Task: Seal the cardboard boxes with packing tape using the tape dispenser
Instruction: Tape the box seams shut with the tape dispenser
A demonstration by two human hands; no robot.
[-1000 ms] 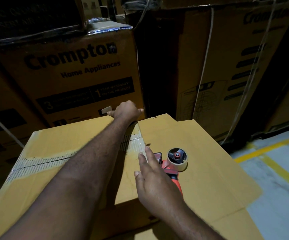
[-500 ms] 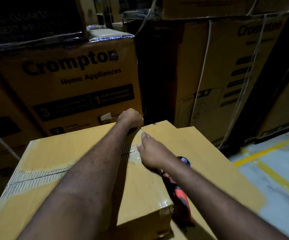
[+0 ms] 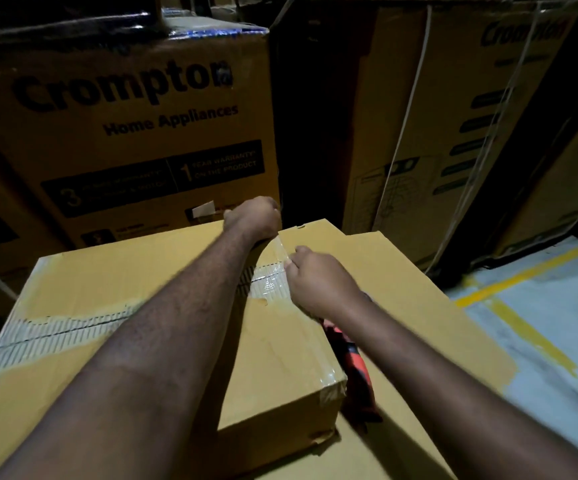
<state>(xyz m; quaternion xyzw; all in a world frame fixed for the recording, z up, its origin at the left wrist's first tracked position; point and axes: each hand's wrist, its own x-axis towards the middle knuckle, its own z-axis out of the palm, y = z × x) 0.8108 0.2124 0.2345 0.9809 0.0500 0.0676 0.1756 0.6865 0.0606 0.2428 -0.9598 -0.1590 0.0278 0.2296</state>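
Brown cardboard box [image 3: 107, 296] sat right below us, the red tape dispenser [image 3: 358, 372] lying just beside its right wall. Our right hand [image 3: 318, 282] pinched the clear packing tape strip [image 3: 268, 282] on top. Our left hand [image 3: 254, 216] curled at the far edge, and we couldn't tell its grip. Printed brown cartons [image 3: 125, 133] stood behind.

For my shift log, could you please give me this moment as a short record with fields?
Box: flaps closed, top seam partly taped
Left hand: curled at the box's far edge; grasp hidden
Right hand: pinches clear tape near the far edge
Tape dispenser: red, lying beside the box, unheld
Behind: Crompton cartons
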